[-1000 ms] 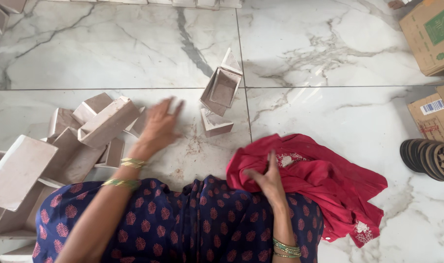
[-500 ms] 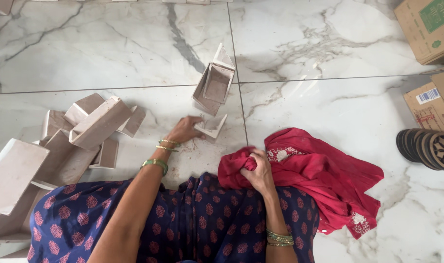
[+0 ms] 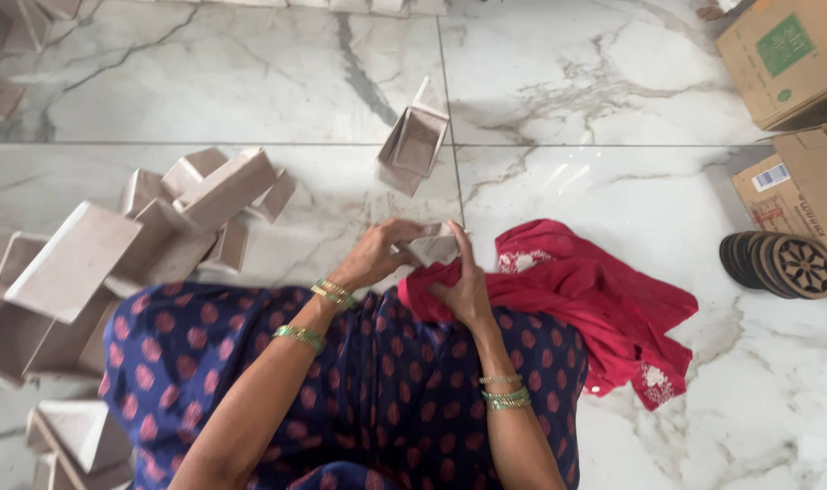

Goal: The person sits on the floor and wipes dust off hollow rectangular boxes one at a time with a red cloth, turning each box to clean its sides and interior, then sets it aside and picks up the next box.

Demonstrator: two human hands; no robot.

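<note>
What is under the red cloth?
The red cloth lies partly on the blue patterned lap, partly on the marble floor. Anything beneath its folds is covered.

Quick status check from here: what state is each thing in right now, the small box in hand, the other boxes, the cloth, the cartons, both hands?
Small box: off the floor, gripped by both hands.
Left hand: closed on the small box.
Right hand: closed on the small box.
Open box: on the floor, tipped, flap up.
Box pile: jumbled, some open.
Red cloth: crumpled on the floor.
Cardboard cartons: on the floor, one flap raised.
Round discs: stacked, lying sideways.
</note>
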